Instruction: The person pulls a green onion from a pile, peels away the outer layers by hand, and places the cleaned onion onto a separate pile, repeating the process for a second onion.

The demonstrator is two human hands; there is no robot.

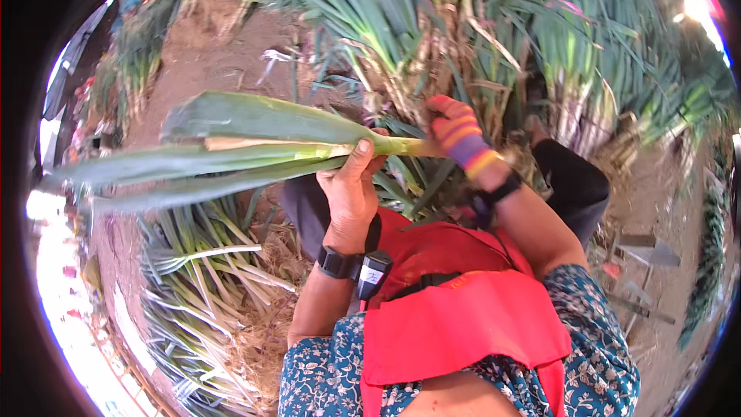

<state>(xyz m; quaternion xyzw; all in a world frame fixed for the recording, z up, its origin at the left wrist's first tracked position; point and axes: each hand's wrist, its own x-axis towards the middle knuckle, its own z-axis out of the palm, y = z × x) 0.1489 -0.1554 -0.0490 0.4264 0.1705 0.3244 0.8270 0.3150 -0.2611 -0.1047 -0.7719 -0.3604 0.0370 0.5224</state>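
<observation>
A large leek (270,123) lies sideways across the view, its broad green leaves fanned to the left. Around its pale stem, the bare fingers and thumb of my left hand (350,194) are closed. My right hand (461,139), in a striped orange, yellow and purple glove, is closed at the root end of the same leek. That end is partly hidden by the glove, and its roots cannot be made out. Leaf tips at the far left are smeared by motion.
Upright bunches of leeks (575,69) with dry outer leaves stand ahead and to the right. A pile of leeks with clean white stems (208,278) lies at my lower left, beside straw-like scraps (266,324). A metal-bladed object (648,249) is on the right.
</observation>
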